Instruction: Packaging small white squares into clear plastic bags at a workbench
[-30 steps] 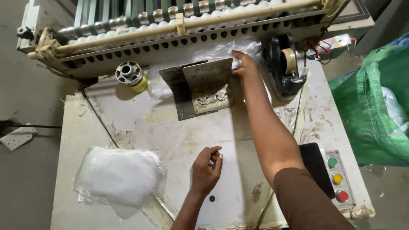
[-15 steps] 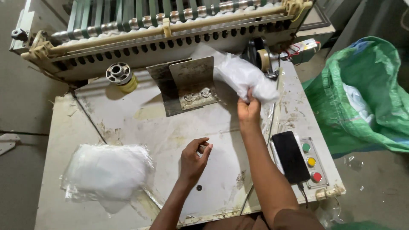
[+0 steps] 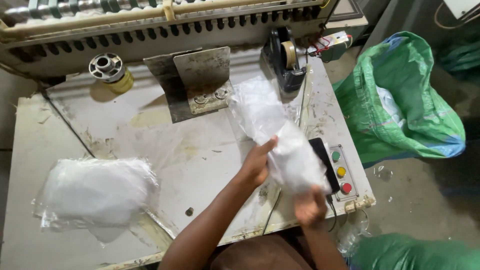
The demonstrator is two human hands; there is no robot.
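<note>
- The left hand (image 3: 257,165) presses its fingers flat against the left side of a bundle of clear bags (image 3: 280,132).
- The right hand (image 3: 310,206) grips the bundle's low end from below, with its fingers curled around it.
- The bundle sits over the right part of the table (image 3: 165,150). Its long side runs from 11 o'clock, by the metal bracket (image 3: 200,82), down to 5 o'clock, by the right hand.
- Both hands touch the bundle. From the left hand it lies at 2 o'clock. From the right hand it lies at 11 o'clock.
- A tape holder (image 3: 285,57) stands just past the top end of the bundle, at 12 o'clock.
- A button box (image 3: 340,172) with green, yellow and red buttons lies just under the bundle's low end, at 3 o'clock.
- A flat pile of clear bags (image 3: 95,192) lies well apart, at 9 o'clock.
- A green sack (image 3: 405,100) stands open off the table, at 2 o'clock.
- A metal spool (image 3: 107,67) sits far back, at 10 o'clock.
</note>
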